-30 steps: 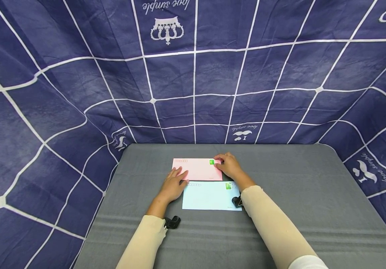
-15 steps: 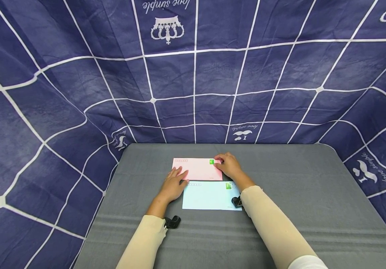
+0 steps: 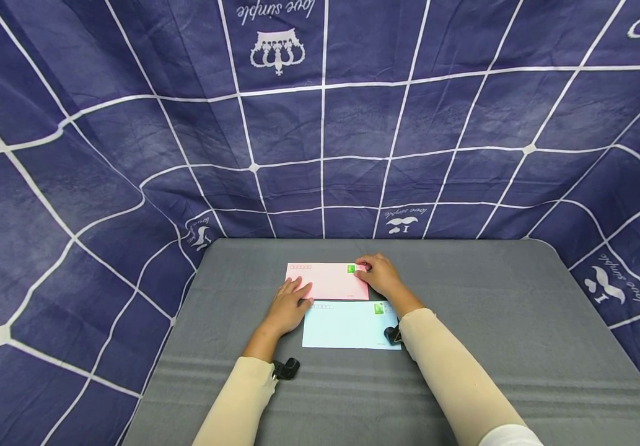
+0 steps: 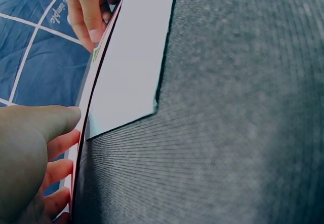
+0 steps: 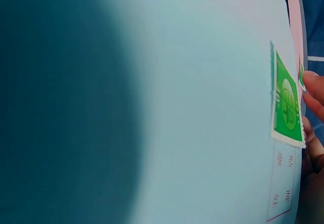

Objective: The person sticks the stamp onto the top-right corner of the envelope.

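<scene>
A pink envelope [image 3: 328, 284] lies flat on the grey table, a small green postage stamp [image 3: 350, 269] at its upper right corner. My left hand [image 3: 287, 306] rests over the envelope's lower left corner, fingers spread and thumb apart. At the stamp my right hand [image 3: 380, 274] has its thumb and forefinger curled about the right edge, seemingly pinching it; the exact grip is partly hidden. Below lies a light blue envelope [image 3: 347, 328] with its own green stamp [image 5: 287, 100]. The right wrist and its camera overhang the blue envelope's right side.
The grey cloth-covered table [image 3: 492, 334] extends around both envelopes. A blue curtain with white lines [image 3: 353, 124] encloses the back and sides. Small black wrist cameras [image 3: 286, 369] sit low by each wrist.
</scene>
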{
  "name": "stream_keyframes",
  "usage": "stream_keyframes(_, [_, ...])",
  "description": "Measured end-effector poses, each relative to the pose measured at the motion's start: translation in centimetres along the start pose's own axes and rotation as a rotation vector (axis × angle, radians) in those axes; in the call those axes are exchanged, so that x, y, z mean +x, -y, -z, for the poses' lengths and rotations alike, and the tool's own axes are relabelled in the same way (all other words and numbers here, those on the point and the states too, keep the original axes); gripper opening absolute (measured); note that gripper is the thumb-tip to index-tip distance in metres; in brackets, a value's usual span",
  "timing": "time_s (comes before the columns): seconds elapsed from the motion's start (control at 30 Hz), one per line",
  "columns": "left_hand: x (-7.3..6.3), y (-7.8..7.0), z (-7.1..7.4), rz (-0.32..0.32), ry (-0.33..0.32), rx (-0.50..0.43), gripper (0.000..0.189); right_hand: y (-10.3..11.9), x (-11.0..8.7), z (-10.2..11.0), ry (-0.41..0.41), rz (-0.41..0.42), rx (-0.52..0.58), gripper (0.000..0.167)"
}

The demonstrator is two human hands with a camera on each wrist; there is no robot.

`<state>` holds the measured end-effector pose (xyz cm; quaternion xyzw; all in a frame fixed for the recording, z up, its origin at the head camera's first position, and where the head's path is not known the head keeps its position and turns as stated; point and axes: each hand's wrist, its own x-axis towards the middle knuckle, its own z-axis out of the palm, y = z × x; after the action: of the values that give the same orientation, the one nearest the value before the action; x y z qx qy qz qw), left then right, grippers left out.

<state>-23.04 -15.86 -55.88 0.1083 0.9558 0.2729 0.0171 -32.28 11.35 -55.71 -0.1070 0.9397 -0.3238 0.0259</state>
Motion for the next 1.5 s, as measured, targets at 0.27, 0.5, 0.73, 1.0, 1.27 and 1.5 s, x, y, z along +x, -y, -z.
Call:
stream_keyframes(0.27, [0.2,-0.1,-0.1,0.027,0.012,-0.001,0.048,-0.2,0.1,-0.1,-0.007,-0.003,0.031,0.029])
stream_keyframes(0.5, [1.0,-0.1,-0.1,0.051,-0.015,-0.041,0.046,-0.3,0.2,0.2,-0.036,-0.028,0.159,0.024])
stream_keyframes(0.73, [1.7,-0.6,-0.2,0.107,-0.080,-0.040,0.041,-0.2,0.2,0.5,-0.031,-0.070,0.272,0.022])
stream_keyframes(1.0, [2.2,-0.8,-0.2,0.076,-0.320,-0.154,0.031,0.3,0.1,1.5,-0.076,-0.050,0.384,0.027])
stream_keyframes(1.27, [2.0,-0.9,1.1,0.060,-0.429,-0.242,0.028,0.8,-1.0,3.0,-0.158,0.017,0.441,0.023])
stream_keyframes(1.5, [1.5,-1.2,2.5,0.028,-0.439,-0.275,0.027,1.1,-2.4,4.8,-0.186,0.001,0.423,0.024])
